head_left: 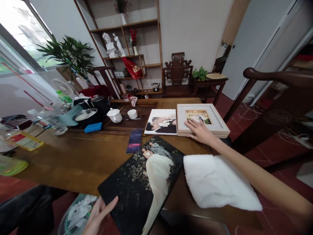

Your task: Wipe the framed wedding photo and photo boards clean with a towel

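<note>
My left hand [99, 217] grips the near corner of a large dark photo print [141, 186] that lies tilted over the front edge of the wooden table [73, 156]. Reaching forward, my right hand [199, 130] rests with fingers spread flat on a light wooden picture frame [202, 119] at the far right of the table. A white-bordered photo print [161, 121] lies just left of that frame. A white folded towel [215, 181] sits on the table under my right forearm.
A phone [135, 141] lies mid-table. A tea tray with a white teapot [114, 115], cup [132, 114], black kettle [99, 102] and blue sponge [93, 127] is at the back. Plastic bags clutter the left. A dark chair arm [274, 76] stands right.
</note>
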A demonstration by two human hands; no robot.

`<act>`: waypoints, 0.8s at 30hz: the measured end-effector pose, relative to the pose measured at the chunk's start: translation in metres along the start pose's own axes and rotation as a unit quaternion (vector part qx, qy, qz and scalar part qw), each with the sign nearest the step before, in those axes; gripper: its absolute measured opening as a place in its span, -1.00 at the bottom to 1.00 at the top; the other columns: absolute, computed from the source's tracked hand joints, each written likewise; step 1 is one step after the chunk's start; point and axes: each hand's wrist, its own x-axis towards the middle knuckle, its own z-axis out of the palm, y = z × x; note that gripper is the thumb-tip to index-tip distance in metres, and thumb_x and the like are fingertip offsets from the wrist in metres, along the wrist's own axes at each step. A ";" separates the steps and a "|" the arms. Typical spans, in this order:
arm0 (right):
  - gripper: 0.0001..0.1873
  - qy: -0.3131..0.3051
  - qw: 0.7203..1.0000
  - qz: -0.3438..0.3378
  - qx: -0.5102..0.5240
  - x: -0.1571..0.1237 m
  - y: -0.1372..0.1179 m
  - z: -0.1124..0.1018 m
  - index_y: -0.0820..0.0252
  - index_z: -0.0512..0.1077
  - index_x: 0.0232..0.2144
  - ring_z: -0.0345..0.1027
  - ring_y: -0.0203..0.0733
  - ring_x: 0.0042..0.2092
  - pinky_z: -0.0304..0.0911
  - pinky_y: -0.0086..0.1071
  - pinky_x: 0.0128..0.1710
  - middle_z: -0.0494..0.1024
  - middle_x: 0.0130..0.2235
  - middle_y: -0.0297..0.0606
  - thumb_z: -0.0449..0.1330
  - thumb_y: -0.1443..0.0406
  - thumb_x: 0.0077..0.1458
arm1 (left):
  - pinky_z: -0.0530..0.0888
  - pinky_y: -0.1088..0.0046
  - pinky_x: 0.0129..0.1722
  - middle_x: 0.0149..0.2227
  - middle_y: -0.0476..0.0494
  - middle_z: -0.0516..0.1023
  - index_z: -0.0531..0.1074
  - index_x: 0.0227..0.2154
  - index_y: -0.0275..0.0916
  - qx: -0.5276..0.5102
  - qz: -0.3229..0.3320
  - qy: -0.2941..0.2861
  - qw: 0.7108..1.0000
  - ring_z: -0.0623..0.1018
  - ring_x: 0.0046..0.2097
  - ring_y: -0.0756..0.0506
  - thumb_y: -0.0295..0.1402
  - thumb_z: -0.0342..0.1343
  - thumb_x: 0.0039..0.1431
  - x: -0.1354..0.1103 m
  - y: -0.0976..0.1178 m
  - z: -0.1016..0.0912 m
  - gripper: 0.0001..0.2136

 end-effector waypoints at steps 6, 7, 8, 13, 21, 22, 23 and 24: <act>-0.34 -0.025 0.981 -0.046 0.187 -0.079 -0.053 -0.072 -0.06 -0.04 0.30 -0.04 0.02 0.29 -0.01 0.01 0.23 0.15 0.29 -0.24 0.03 0.04 0.21 | 0.51 0.36 -0.02 -0.02 -0.12 0.57 0.44 -0.02 -0.15 -0.042 -0.006 0.005 0.999 0.49 0.08 -0.27 -0.36 0.39 -0.23 0.008 0.003 0.008 -0.41; -0.34 -0.049 0.978 -0.064 0.192 -0.101 -0.064 -0.081 -0.10 0.02 0.28 -0.01 0.03 0.28 0.00 0.01 0.23 0.18 0.27 -0.28 0.08 0.03 0.18 | 0.53 0.36 -0.05 -0.03 -0.12 0.58 0.43 -0.01 -0.14 -0.056 -0.013 0.010 0.998 0.52 0.05 -0.26 -0.37 0.37 -0.21 0.009 0.004 0.011 -0.42; -0.28 -0.068 0.978 -0.069 0.185 -0.122 -0.074 -0.087 -0.12 0.03 0.27 -0.02 0.06 0.29 -0.01 0.03 0.23 0.15 0.29 -0.28 0.15 0.01 0.12 | 0.54 0.37 -0.07 -0.05 -0.11 0.59 0.43 0.00 -0.13 -0.070 -0.020 0.014 0.997 0.54 0.01 -0.25 -0.38 0.35 -0.18 0.010 0.006 0.014 -0.44; -0.36 -0.030 0.987 0.000 0.156 -0.192 -0.094 -0.063 -0.18 0.08 0.25 -0.04 0.09 0.29 0.07 0.10 0.17 0.06 0.32 -0.27 0.11 0.26 0.14 | 0.59 0.36 -0.16 -0.17 -0.11 0.64 0.42 0.01 -0.17 -0.110 -0.046 0.046 0.992 0.62 -0.14 -0.21 -0.49 0.20 -0.04 0.014 0.020 0.031 -0.53; -0.32 0.041 0.938 0.259 0.226 -0.214 -0.097 -0.035 -0.09 0.11 0.25 0.30 0.00 0.02 0.28 -0.05 0.00 0.31 0.01 -0.13 -0.02 0.38 0.07 | 0.60 0.35 -0.19 -0.32 -0.12 0.66 0.44 -0.01 -0.24 -0.116 -0.042 0.085 0.989 0.66 -0.30 -0.13 -0.49 0.04 0.16 0.015 0.028 0.052 -0.67; -0.33 0.029 0.927 0.274 0.253 -0.215 -0.095 -0.037 -0.08 0.08 0.26 0.32 -0.02 0.00 0.29 -0.07 -0.01 0.33 0.00 -0.13 -0.02 0.34 0.09 | 0.60 0.35 -0.20 -0.34 -0.12 0.66 0.44 0.00 -0.24 -0.114 -0.042 0.085 0.989 0.66 -0.32 -0.13 -0.49 0.04 0.17 0.014 0.029 0.054 -0.67; -0.34 0.021 0.916 0.284 0.283 -0.216 -0.092 -0.040 -0.06 0.05 0.27 0.33 -0.01 0.00 0.28 -0.08 0.00 0.34 0.01 -0.13 -0.01 0.29 0.11 | 0.60 0.36 -0.21 -0.35 -0.11 0.66 0.43 0.00 -0.25 -0.113 -0.043 0.084 0.989 0.66 -0.34 -0.13 -0.49 0.04 0.17 0.014 0.031 0.055 -0.67; -0.34 0.017 0.905 0.287 0.314 -0.217 -0.088 -0.043 -0.04 0.02 0.28 0.31 0.02 0.04 0.25 -0.06 0.04 0.34 0.05 -0.12 0.01 0.23 0.13 | 0.60 0.36 -0.22 -0.37 -0.11 0.66 0.43 0.01 -0.25 -0.112 -0.047 0.081 0.989 0.66 -0.36 -0.12 -0.48 0.04 0.18 0.014 0.032 0.055 -0.67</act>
